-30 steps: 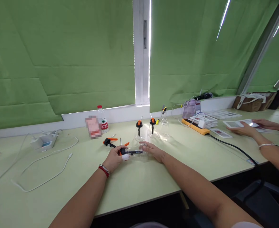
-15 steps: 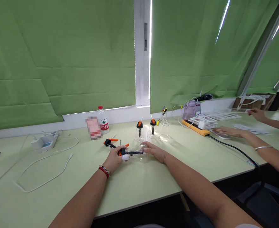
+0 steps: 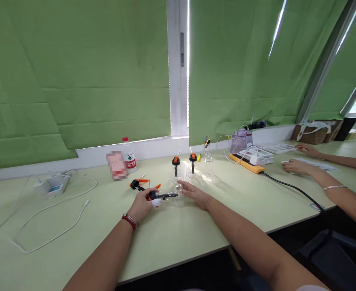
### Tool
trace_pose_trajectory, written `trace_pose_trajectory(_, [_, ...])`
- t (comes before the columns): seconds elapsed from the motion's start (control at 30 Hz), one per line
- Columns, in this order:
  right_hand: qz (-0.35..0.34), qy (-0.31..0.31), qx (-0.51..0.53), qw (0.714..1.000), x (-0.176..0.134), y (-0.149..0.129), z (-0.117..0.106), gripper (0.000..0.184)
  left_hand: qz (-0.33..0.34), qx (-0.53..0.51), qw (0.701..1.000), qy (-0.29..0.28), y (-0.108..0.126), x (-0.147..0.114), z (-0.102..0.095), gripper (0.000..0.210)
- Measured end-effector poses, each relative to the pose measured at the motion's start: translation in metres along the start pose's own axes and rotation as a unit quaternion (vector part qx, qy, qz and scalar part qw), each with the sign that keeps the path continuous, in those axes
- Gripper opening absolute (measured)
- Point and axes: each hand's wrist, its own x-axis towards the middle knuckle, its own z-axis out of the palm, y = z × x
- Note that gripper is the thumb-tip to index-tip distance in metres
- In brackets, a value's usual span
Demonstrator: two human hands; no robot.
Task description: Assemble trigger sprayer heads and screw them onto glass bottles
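Note:
A clear bottle (image 3: 172, 201) lies sideways between my hands, just over the table. My left hand (image 3: 142, 205), a white wrap on its thumb, is closed around a black-and-orange bottle top (image 3: 152, 196) with a thin metal spout. From this top a black tube (image 3: 168, 195) runs to the right, seemingly inside the clear bottle. My right hand (image 3: 193, 194) curls its fingers round the bottle's right end. Beside my left hand lies another black-and-orange top (image 3: 134, 184) with orange levers. Two clear bottles with black-and-orange tops, a left one (image 3: 176, 161) and a right one (image 3: 192, 158), stand upright behind.
A water bottle (image 3: 129, 155) and a blurred pink item (image 3: 116, 165) stand at the back. White cable (image 3: 74, 221) curves across the left. On the right are an orange power strip (image 3: 246, 163), a purple bottle (image 3: 238, 141) and another person's hand (image 3: 299, 166).
The view has shifted slightly, so most things sit a little further left. My hands keep their hold on the bottle and its top. The other person's hands on the right have moved.

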Motion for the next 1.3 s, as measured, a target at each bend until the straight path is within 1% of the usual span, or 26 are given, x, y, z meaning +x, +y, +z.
trace_pose_trajectory(0.07, [-0.016,-0.011,-0.011,1.000,-0.001,0.001,-0.002,0.076,-0.002,-0.009,1.000,0.002,0.000,0.000,0.000,0.047])
trace_pose_trajectory(0.1, [-0.019,-0.008,-0.024,0.999,-0.001,0.001,-0.002,0.076,-0.003,-0.013,1.000,0.001,0.000,0.000,0.000,0.048])
trace_pose_trajectory(0.23, [-0.020,0.001,-0.051,0.998,0.000,0.001,-0.002,0.068,-0.020,-0.026,0.999,0.000,0.005,-0.003,0.002,0.049])
trace_pose_trajectory(0.4, [-0.009,-0.004,-0.014,1.000,0.003,0.001,0.001,0.056,-0.020,-0.033,0.999,0.000,0.008,-0.004,0.004,0.051])
trace_pose_trajectory(0.5, [0.005,0.025,-0.040,0.999,0.005,0.001,0.003,0.047,-0.012,-0.015,1.000,0.004,0.006,-0.003,0.004,0.050])
trace_pose_trajectory(0.6, [0.020,0.067,-0.088,0.994,0.007,0.003,0.003,0.056,-0.004,-0.006,1.000,-0.003,0.000,-0.001,0.002,0.049])
trace_pose_trajectory(0.67, [0.017,0.075,-0.096,0.992,0.008,0.004,0.003,0.061,0.000,-0.007,1.000,-0.008,-0.003,0.001,0.001,0.050])
trace_pose_trajectory(0.77, [0.013,0.063,-0.074,0.995,0.007,0.005,0.002,0.062,0.001,-0.011,1.000,-0.015,-0.007,0.002,0.000,0.050])
trace_pose_trajectory(0.87, [0.017,0.046,-0.038,0.998,0.005,0.004,0.000,0.057,0.000,-0.013,1.000,-0.013,-0.009,0.003,-0.002,0.050])
trace_pose_trajectory(1.0, [0.015,0.032,-0.017,0.999,0.001,0.001,-0.003,0.074,0.000,-0.007,1.000,-0.006,-0.009,0.003,-0.003,0.049])
trace_pose_trajectory(1.03, [0.016,0.030,-0.019,0.999,0.001,0.001,-0.002,0.072,-0.001,-0.004,1.000,-0.004,-0.008,0.003,-0.003,0.049])
trace_pose_trajectory(1.1, [0.018,0.032,-0.030,0.999,0.002,0.001,-0.001,0.062,-0.003,-0.001,1.000,0.002,-0.007,0.002,-0.002,0.049])
trace_pose_trajectory(1.17, [0.016,0.047,-0.043,0.998,0.004,0.002,0.000,0.052,-0.002,0.000,1.000,0.006,-0.005,0.002,-0.001,0.049])
trace_pose_trajectory(1.3, [0.026,0.076,-0.046,0.996,0.006,0.002,0.003,0.052,-0.006,-0.006,1.000,-0.005,-0.002,0.000,0.002,0.048])
